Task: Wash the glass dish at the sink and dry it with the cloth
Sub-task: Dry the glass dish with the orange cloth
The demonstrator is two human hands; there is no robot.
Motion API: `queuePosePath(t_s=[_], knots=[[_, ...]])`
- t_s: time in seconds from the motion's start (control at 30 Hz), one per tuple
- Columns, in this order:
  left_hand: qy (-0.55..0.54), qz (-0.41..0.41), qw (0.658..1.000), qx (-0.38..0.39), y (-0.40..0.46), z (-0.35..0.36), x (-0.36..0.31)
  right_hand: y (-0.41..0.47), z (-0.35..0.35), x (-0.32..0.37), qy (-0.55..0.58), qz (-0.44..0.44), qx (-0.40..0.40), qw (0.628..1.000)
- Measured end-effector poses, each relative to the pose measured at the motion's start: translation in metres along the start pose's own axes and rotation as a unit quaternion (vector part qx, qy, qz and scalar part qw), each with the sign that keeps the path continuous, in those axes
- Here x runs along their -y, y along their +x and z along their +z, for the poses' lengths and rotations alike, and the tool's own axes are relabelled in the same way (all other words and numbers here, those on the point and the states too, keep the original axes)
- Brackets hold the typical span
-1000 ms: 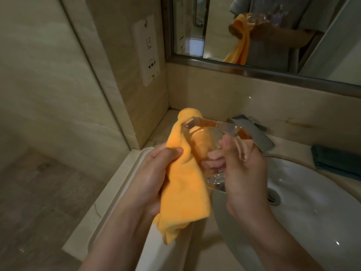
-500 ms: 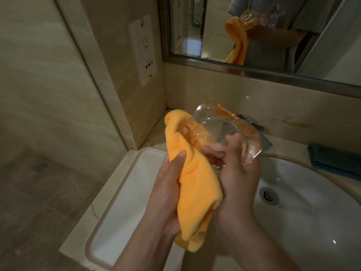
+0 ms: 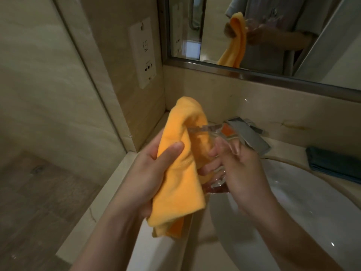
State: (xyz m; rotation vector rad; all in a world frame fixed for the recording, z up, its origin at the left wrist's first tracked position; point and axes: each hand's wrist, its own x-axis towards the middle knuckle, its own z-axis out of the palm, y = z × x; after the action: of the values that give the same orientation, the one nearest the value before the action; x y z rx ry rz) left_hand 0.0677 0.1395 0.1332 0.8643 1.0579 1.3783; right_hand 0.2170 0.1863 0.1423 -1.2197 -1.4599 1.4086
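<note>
The clear glass dish (image 3: 214, 132) is held on edge above the left rim of the white sink (image 3: 304, 208). My right hand (image 3: 236, 169) grips the dish from the right, fingers curled around its lower part. The orange cloth (image 3: 181, 169) drapes over the dish's left side and hangs down. My left hand (image 3: 154, 171) clasps the cloth, thumb pressed across its front. Much of the dish is hidden behind cloth and fingers.
A chrome faucet (image 3: 248, 133) juts out just behind the dish. A folded dark cloth (image 3: 332, 165) lies on the counter at right. A mirror (image 3: 263, 32) hangs above; a wall socket plate (image 3: 143, 51) is at left. A second white basin (image 3: 156, 241) lies below my hands.
The dish has turned from face-on to edge-on in my right hand, and the cloth with my left hand has shifted up over its left rim.
</note>
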Motion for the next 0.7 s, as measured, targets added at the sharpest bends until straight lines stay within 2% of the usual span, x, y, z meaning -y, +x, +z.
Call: queuePosePath(t_s=[0.13,0.3,0.5,0.63,0.7], knots=[[-0.136,-0.036,0.99,0.017,-0.007,0.006,0.006,-0.002,0.01,-0.005,0.048,0.003,-0.053,0.997],[-0.134,-0.053,0.988,-0.051,-0.011,0.01,0.01,-0.007,0.015,-0.005,0.038,-0.025,-0.081,0.996],[-0.104,-0.039,0.993,-0.048,-0.009,0.005,0.004,-0.008,0.012,0.001,0.023,-0.055,-0.055,0.997],[-0.152,-0.034,0.988,-0.007,-0.009,0.004,-0.007,-0.007,0.012,0.003,0.025,-0.051,-0.044,0.997],[-0.166,-0.045,0.985,-0.012,-0.01,0.001,-0.005,-0.007,0.011,0.004,0.036,-0.045,-0.041,0.997]])
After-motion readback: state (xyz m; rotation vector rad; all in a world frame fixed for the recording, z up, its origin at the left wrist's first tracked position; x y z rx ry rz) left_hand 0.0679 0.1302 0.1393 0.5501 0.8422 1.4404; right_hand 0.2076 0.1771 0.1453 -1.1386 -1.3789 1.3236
